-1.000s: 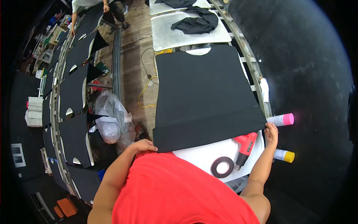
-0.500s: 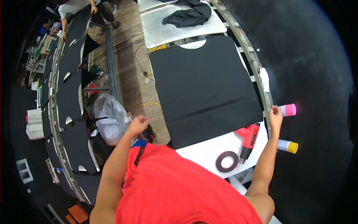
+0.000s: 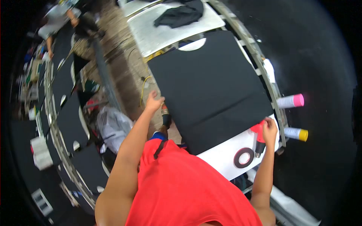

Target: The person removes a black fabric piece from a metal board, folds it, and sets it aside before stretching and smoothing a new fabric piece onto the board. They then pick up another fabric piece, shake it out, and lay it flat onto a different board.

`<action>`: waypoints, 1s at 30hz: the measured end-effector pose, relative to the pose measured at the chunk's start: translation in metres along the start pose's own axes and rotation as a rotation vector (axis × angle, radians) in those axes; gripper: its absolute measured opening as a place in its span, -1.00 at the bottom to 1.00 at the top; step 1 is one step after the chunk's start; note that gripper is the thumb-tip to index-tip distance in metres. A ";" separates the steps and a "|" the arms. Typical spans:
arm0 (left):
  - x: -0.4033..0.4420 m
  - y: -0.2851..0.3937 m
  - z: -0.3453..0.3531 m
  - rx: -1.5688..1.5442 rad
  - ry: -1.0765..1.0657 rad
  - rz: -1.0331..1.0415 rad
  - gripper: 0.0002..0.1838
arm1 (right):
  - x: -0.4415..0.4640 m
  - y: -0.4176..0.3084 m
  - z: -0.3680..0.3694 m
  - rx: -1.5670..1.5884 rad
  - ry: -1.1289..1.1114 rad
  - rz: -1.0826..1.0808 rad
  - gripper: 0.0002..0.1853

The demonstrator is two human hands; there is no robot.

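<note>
A black fabric piece [image 3: 211, 83] with a curved notch at its far edge lies over a white board [image 3: 222, 162], one crease across its near part. Beside its left edge is my left hand [image 3: 153, 102], fingers apart, with nothing visible in it. My right hand [image 3: 269, 132] has its fingers pinched at the fabric's near right corner. Partly behind that hand lies a red heat gun [image 3: 259, 136] on the board, nozzle toward me. Left of the nozzle sits a roll of black tape [image 3: 237, 159].
A pink-capped can [image 3: 292, 101] and a yellow-capped can [image 3: 296, 134] lie along the right rail. Beyond the fabric, a pale board [image 3: 151, 34] bears a dark crumpled cloth [image 3: 181, 16]. Left are a plastic bag [image 3: 113, 126], more black pieces [image 3: 69, 116] and another person [image 3: 56, 20].
My left hand has moved up and right to the fabric's left edge. My right hand has come down from the rail to its near right corner. The view has tilted.
</note>
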State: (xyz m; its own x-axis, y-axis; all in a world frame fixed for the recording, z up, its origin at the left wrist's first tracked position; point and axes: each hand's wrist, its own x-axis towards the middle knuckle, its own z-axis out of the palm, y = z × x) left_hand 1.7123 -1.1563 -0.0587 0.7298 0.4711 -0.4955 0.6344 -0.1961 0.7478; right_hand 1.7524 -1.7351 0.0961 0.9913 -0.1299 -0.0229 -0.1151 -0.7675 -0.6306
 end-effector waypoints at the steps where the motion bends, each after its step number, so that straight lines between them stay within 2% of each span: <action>1: -0.010 0.012 -0.003 -0.096 -0.037 -0.064 -0.22 | 0.010 0.005 0.010 -0.017 0.037 -0.074 -0.79; 2: -0.021 0.028 -0.007 -0.272 -0.121 -0.169 -0.30 | 0.024 0.003 0.022 -0.014 0.099 -0.114 -0.79; 5: -0.005 -0.002 -0.010 -0.298 -0.326 -0.210 -0.57 | 0.085 -0.019 0.067 -0.060 0.245 -0.171 -0.79; 6: -0.003 -0.004 -0.014 -0.279 -0.376 -0.250 -0.63 | 0.107 -0.033 0.080 -0.064 0.241 -0.146 -0.78; 7: -0.004 -0.007 -0.019 -0.242 -0.443 -0.198 -0.72 | 0.128 -0.045 0.093 -0.065 0.229 -0.123 -0.78; 9: -0.004 -0.003 -0.028 -0.120 -0.487 -0.155 -0.73 | 0.175 -0.049 0.128 -0.134 0.211 -0.146 -0.74; 11: 0.000 -0.001 -0.038 0.168 -0.564 0.055 -0.75 | 0.215 -0.047 0.160 -0.344 0.215 -0.144 -0.66; 13: 0.009 0.007 -0.048 0.170 -0.581 0.050 -0.74 | 0.242 -0.052 0.177 -0.509 0.211 -0.118 -0.59; 15: 0.013 0.036 -0.065 0.370 -0.619 0.059 -0.77 | 0.257 -0.061 0.184 -0.555 0.204 -0.011 -0.57; 16: 0.019 0.037 -0.071 0.399 -0.584 0.163 -0.78 | 0.261 -0.066 0.181 -0.576 0.175 0.025 -0.58; 17: 0.027 0.038 -0.075 0.400 -0.593 0.157 -0.78 | 0.265 -0.069 0.180 -0.597 0.144 0.060 -0.60; 20: 0.048 0.059 -0.085 0.339 -0.575 0.177 -0.76 | 0.278 -0.066 0.175 -0.576 0.192 -0.014 -0.79; 22: 0.061 0.093 -0.083 0.348 -0.574 0.301 -0.81 | 0.281 -0.062 0.176 -0.537 0.161 0.047 -0.88; 26: 0.099 0.141 -0.055 0.281 -0.624 0.390 -0.84 | 0.282 -0.072 0.172 -0.545 0.121 0.064 -0.83; 28: 0.121 0.161 -0.034 0.268 -0.587 0.596 -0.86 | 0.286 -0.067 0.172 -0.466 0.088 0.077 -0.80; 30: 0.134 0.190 -0.011 0.146 -0.551 0.590 -0.84 | 0.285 -0.077 0.172 -0.491 0.058 0.150 -0.80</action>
State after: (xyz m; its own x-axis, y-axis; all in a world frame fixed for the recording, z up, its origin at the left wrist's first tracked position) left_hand 1.9278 -1.1209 0.0214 0.9502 -0.2277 -0.2130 0.1058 -0.4071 0.9072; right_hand 2.0545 -1.6047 0.0047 0.9580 -0.2848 -0.0329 -0.2859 -0.9403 -0.1849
